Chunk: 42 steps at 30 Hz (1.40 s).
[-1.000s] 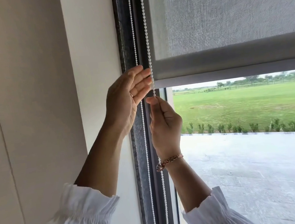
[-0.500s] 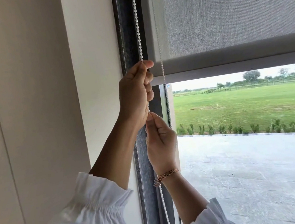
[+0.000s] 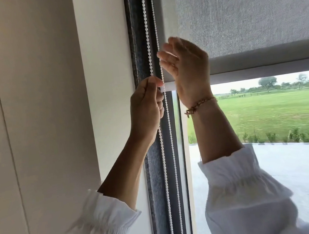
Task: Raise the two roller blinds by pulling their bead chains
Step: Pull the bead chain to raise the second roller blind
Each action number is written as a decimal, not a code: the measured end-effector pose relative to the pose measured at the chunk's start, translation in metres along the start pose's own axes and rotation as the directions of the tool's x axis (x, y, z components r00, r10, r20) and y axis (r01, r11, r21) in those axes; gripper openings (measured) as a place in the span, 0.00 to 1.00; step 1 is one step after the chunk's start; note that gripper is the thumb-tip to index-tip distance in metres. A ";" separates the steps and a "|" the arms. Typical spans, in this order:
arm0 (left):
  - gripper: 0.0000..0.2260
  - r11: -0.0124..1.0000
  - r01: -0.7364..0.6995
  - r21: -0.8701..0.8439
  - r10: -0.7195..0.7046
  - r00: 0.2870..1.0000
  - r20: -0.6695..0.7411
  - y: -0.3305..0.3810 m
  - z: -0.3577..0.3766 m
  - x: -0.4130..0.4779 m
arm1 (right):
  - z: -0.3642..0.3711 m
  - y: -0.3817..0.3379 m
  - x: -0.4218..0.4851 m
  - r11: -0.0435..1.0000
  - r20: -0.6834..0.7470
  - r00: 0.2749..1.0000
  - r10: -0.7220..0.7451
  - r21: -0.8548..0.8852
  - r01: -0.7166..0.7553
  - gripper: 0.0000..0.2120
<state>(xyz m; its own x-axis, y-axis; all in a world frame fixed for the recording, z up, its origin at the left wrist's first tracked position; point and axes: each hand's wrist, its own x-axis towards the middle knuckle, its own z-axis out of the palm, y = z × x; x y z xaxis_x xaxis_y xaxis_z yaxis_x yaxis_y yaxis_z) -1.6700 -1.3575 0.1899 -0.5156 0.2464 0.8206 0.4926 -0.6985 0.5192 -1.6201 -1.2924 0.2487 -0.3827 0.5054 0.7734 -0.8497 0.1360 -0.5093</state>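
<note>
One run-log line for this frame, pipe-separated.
left hand: shut on bead chain | right hand: open, raised beside chain | blind: partly raised

A grey woven-fabric roller blind (image 3: 244, 12) hangs partly raised over the window. Its white beaded chain (image 3: 148, 39) runs down in two strands alongside its left edge.

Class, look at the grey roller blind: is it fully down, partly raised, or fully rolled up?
Partly raised. The roller blind ends at its bottom bar, with lawn showing through clear glass below.

one roller blind (image 3: 243, 8), two bead chain strands (image 3: 148, 39), two hands (image 3: 146, 110), one bracelet (image 3: 199, 104)
</note>
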 end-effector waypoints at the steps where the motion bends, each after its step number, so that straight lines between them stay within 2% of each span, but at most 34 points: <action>1: 0.15 1.000 -0.005 0.004 0.005 1.000 -0.004 -0.002 0.000 -0.002 | 0.008 -0.009 0.005 1.000 0.022 1.000 0.009 -0.006 -0.008 0.08; 5: 0.18 1.000 -0.020 -0.004 0.019 1.000 -0.020 -0.006 0.002 -0.005 | 0.037 -0.022 0.010 0.998 0.047 0.997 0.055 -0.004 -0.055 0.13; 8: 0.23 0.997 -0.039 0.069 0.041 0.999 -0.018 -0.007 0.004 -0.006 | 0.041 -0.018 0.009 0.996 0.035 0.996 0.085 0.038 -0.087 0.08; 11: 0.21 0.979 -0.069 0.194 0.077 0.996 -0.035 -0.007 0.003 -0.008 | 0.042 -0.013 0.009 0.990 0.001 0.997 0.081 0.115 -0.080 0.10; 16: 0.20 0.977 -0.060 0.204 0.062 0.998 -0.001 -0.016 -0.004 -0.017 | 0.035 -0.003 0.001 0.968 0.025 0.995 0.100 0.227 -0.103 0.11; 25: 0.17 0.967 -0.043 0.251 0.053 0.998 -0.031 -0.026 -0.006 -0.020 | 0.029 0.008 0.001 0.969 0.041 0.995 0.095 0.226 -0.102 0.11; 30: 0.20 0.978 -0.053 0.200 0.055 0.999 -0.002 -0.027 -0.006 -0.021 | 0.028 0.010 0.002 0.969 0.048 0.995 0.082 0.231 -0.091 0.10; 42: 0.19 0.962 -0.053 0.268 0.062 0.998 -0.026 -0.027 -0.006 -0.023 | 0.029 0.007 -0.005 0.967 0.045 0.999 0.023 0.252 -0.034 0.09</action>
<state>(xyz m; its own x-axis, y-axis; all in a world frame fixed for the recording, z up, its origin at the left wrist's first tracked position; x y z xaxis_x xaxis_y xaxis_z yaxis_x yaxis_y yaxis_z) -1.6759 -1.3488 0.1559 -0.5020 0.1846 0.8449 0.6890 -0.5051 0.5197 -1.6345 -1.3184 0.2523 -0.4181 0.4695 0.7776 -0.9003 -0.1003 -0.4235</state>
